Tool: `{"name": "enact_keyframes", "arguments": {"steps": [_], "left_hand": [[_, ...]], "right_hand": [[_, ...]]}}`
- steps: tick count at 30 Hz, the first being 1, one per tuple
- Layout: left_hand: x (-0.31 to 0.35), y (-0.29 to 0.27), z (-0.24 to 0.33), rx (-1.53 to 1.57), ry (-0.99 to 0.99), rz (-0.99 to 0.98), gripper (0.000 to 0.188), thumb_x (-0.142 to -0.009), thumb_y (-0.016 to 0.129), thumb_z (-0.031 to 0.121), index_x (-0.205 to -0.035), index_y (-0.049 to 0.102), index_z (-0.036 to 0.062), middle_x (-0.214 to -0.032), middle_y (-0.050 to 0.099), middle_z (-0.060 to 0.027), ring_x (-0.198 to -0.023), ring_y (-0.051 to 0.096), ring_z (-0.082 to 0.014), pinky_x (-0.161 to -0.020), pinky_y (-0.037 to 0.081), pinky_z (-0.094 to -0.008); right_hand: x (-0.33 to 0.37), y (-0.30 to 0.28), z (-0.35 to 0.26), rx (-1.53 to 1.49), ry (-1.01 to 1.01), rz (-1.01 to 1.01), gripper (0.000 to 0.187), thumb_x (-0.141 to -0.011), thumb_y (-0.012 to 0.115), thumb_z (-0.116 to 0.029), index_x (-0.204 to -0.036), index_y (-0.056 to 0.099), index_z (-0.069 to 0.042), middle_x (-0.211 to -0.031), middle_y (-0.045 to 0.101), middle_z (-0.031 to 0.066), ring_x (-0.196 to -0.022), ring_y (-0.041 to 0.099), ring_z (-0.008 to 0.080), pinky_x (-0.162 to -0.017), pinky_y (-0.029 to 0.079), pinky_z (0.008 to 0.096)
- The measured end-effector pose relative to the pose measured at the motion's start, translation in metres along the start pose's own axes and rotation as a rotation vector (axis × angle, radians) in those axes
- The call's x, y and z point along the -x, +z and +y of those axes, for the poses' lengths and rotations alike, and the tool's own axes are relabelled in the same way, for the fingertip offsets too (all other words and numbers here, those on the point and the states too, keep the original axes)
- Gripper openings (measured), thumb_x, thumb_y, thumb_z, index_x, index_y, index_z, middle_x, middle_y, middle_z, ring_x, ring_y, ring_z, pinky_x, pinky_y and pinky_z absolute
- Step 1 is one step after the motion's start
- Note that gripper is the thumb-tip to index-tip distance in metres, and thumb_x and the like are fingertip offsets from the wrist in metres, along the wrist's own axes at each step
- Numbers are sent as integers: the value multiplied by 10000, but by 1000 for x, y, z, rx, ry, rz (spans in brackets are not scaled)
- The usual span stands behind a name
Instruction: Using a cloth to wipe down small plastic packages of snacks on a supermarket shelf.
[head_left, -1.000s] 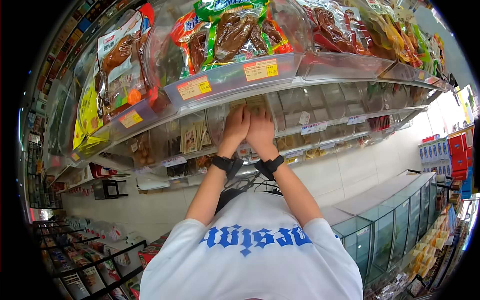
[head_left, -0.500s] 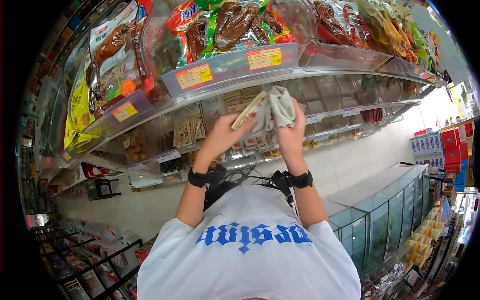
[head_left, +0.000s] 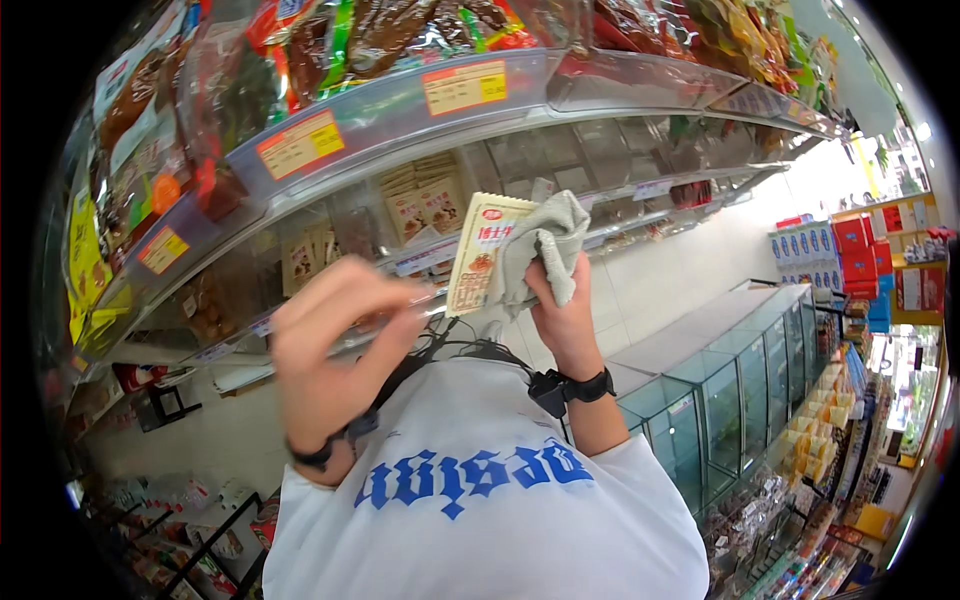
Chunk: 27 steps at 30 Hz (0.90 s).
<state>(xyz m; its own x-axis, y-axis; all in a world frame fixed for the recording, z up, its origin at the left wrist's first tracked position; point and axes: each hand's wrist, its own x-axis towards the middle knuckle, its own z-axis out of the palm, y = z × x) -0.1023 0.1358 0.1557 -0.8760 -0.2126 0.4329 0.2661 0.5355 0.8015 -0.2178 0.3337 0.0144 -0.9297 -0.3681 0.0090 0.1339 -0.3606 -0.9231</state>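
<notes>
My right hand (head_left: 566,328) grips a crumpled grey cloth (head_left: 548,238) in front of the lower shelf. Held against the cloth is a flat cream snack packet (head_left: 474,262) with red print and a zigzag top edge, so the same hand supports both. To the left of the packet, my left hand (head_left: 340,335) is raised and smeared by motion. Its fingers point toward the packet with the thumb apart from them, and I see nothing between them. The back of the packet is hidden.
Similar cream packets (head_left: 428,208) stand in a clear bin on the lower shelf. Above, a shelf edge (head_left: 390,115) with price tags juts out under vacuum-packed meat (head_left: 400,45). Glass-sided cases (head_left: 715,425) run along the right; red boxes (head_left: 855,240) are stacked farther off.
My left hand has let go of the packet and moved down and left. The packet and cloth, now in my right hand, are turned more face-on. The view has shifted to the right.
</notes>
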Motion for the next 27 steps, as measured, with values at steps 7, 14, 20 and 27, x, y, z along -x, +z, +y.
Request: {"name": "enact_keyframes", "arguments": {"steps": [7, 14, 20, 27], "left_hand": [[14, -73, 58, 690, 366, -628, 171, -848, 698, 157, -859, 638, -3, -693, 658, -100, -532, 617, -169, -412, 401, -242], [-9, -33, 61, 1314, 469, -616, 212, -867, 565, 38, -678, 598, -52, -699, 615, -196, -545, 611, -278, -432, 453, -309], [-13, -35, 59, 1538, 352, -768, 257, -913, 556, 55, -680, 627, -27, -688, 610, -187, -570, 630, -291, -475, 500, -363], [17, -71, 55, 510, 543, -276, 175, -824, 751, 122, -901, 597, 92, -679, 598, 31, -466, 481, -87, -430, 308, -168]], "right_hand": [[9, 7, 4, 8, 10, -36, 377, -904, 694, -28, -1253, 551, -19, -1069, 621, 13, -967, 591, 93, -843, 491, 267], [17, 12, -3, 62, 78, -34, 361, -898, 702, -28, -1228, 558, -30, -1058, 619, 4, -975, 589, 93, -853, 489, 274], [24, 2, 2, 43, 119, 23, 419, -890, 714, -42, -1261, 518, -35, -1133, 590, 23, -1036, 568, 109, -904, 476, 291], [21, 5, 0, 73, 94, -41, 403, -904, 701, -43, -1259, 511, -34, -1108, 592, 20, -994, 569, 106, -883, 477, 275]]}}
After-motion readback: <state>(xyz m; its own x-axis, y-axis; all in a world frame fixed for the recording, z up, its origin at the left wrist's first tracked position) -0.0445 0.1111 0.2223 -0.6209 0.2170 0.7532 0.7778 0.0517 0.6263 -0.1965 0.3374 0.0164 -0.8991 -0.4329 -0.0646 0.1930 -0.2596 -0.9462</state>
